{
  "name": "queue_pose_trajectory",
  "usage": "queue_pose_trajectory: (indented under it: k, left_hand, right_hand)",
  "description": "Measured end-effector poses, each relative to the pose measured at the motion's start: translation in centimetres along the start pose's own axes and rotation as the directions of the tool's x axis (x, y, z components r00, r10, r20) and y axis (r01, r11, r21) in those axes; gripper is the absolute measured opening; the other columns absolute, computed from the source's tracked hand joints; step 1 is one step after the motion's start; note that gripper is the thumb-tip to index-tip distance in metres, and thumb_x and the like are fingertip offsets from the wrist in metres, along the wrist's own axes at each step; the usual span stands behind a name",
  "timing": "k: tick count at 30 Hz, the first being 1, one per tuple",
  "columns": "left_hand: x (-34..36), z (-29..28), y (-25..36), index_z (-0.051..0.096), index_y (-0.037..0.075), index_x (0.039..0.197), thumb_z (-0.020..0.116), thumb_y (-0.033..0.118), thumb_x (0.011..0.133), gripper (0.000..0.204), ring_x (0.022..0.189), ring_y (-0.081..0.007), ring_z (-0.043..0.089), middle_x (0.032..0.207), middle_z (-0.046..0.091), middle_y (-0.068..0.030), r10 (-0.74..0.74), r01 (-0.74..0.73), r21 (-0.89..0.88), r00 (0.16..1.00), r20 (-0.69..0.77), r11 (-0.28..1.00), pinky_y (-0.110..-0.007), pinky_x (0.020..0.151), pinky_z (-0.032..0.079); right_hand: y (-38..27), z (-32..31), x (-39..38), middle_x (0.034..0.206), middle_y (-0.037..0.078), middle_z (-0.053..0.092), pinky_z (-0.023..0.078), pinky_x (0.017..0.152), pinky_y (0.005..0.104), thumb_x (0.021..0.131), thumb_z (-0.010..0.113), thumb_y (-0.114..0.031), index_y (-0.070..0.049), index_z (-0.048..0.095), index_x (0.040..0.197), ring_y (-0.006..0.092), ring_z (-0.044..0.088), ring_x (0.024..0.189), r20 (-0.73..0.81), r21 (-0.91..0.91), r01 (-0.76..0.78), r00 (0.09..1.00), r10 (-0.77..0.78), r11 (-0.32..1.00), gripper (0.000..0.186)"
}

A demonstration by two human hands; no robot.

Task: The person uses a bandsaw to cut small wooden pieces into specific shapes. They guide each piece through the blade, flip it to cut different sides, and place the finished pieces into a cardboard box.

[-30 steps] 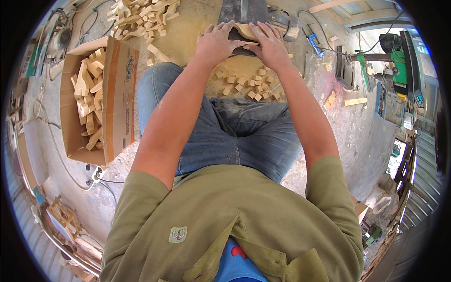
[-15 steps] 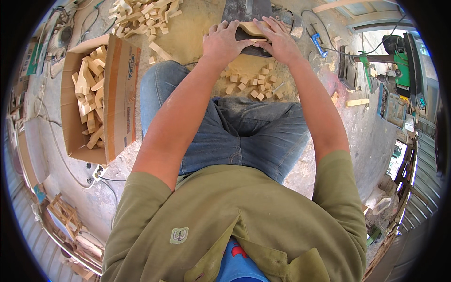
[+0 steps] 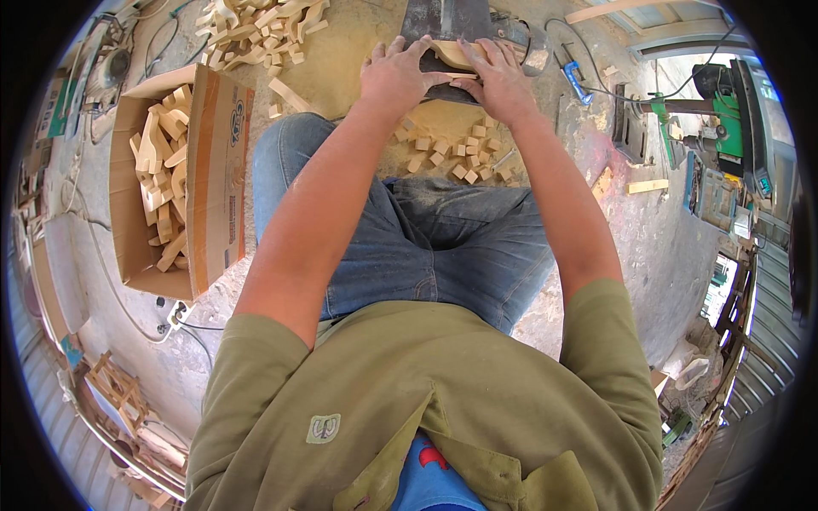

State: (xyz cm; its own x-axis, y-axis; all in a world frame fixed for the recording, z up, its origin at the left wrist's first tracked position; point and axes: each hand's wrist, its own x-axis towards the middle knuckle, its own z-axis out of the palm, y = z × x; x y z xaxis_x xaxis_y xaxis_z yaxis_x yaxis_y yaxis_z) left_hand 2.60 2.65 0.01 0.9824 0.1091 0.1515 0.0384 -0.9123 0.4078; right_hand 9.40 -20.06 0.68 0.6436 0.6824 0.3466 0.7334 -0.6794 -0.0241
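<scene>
Floor (image 3: 665,255) grey, yellow dust (image 3: 345,55) toward its far edge, where a dark machine (image 3: 420,19) stands. Far left: heap of cut wood (image 3: 256,32). Before my lap: small blocks (image 3: 460,152). Left side: cardboard box (image 3: 213,183), power strip (image 3: 177,314). Right: blue clamp (image 3: 576,84), wood strip (image 3: 648,186).

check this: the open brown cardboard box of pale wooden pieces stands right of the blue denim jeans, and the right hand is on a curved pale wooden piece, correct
The side is wrong: the head view shows the open brown cardboard box of pale wooden pieces standing left of the blue denim jeans. The right hand is on a curved pale wooden piece.
</scene>
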Motion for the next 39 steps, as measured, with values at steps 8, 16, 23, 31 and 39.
queue_pose_trajectory:
  k: [8, 16, 23, 31, 39]
  left_hand:
    - [0.6, -1.3, -0.4, 0.046, 0.036, 0.165, 0.067, 0.072, 0.095, 0.082, 0.154, -0.0490, 0.043, 0.167, 0.048, -0.0185, 0.010, -0.013, 0.030, 0.994, 0.108, 0.999, -0.054, 0.124, 0.041]
    - [1.5, -2.0, -1.2, 0.042, 0.038, 0.167, 0.066, 0.074, 0.093, 0.086, 0.157, -0.0454, 0.039, 0.169, 0.045, -0.0182, 0.047, -0.050, 0.011, 0.981, 0.191, 0.999, -0.061, 0.122, 0.041]
    - [2.1, -2.0, -1.7, 0.040, 0.041, 0.167, 0.064, 0.069, 0.098, 0.079, 0.154, -0.0480, 0.042, 0.168, 0.045, -0.0224, 0.069, -0.086, 0.068, 0.973, 0.218, 0.994, -0.055, 0.122, 0.045]
    - [3.8, -1.5, -3.2, 0.030, 0.041, 0.171, 0.065, 0.058, 0.102, 0.079, 0.154, -0.0500, 0.042, 0.169, 0.040, -0.0292, 0.155, -0.188, 0.073, 0.933, 0.326, 0.979, -0.052, 0.122, 0.045]
    - [5.3, -2.4, -3.8, 0.027, 0.042, 0.172, 0.065, 0.055, 0.103, 0.080, 0.151, -0.0504, 0.045, 0.170, 0.036, -0.0321, 0.202, -0.238, 0.036, 0.887, 0.416, 0.971, -0.053, 0.120, 0.045]
  right_hand:
    - [-1.4, 0.2, -0.2, 0.147, 0.018, 0.058, 0.045, 0.118, 0.0539, 0.097, 0.073, -0.056, -0.024, 0.054, 0.161, 0.0445, 0.054, 0.136, -0.051, -0.040, -0.051, 0.997, 0.049, 0.998, 0.074]
    - [-2.7, 0.9, -0.3, 0.143, 0.018, 0.060, 0.036, 0.125, 0.0583, 0.096, 0.069, -0.066, -0.020, 0.057, 0.159, 0.0426, 0.053, 0.137, -0.046, -0.064, -0.138, 0.990, 0.136, 0.988, 0.078]
    - [-3.9, 1.0, -0.3, 0.141, 0.017, 0.061, 0.035, 0.125, 0.0584, 0.095, 0.071, -0.066, -0.020, 0.061, 0.155, 0.0386, 0.055, 0.136, -0.090, -0.084, -0.192, 0.979, 0.185, 0.978, 0.076]
    - [-5.3, 1.1, -0.2, 0.133, 0.015, 0.061, 0.040, 0.116, 0.0558, 0.091, 0.076, -0.065, -0.019, 0.064, 0.151, 0.0381, 0.057, 0.128, -0.155, -0.084, -0.252, 0.959, 0.237, 0.964, 0.077]
    - [-7.0, 1.5, 0.0, 0.132, 0.018, 0.061, 0.041, 0.109, 0.0559, 0.089, 0.077, -0.067, -0.015, 0.064, 0.150, 0.0411, 0.056, 0.126, -0.209, -0.087, -0.321, 0.932, 0.297, 0.943, 0.081]
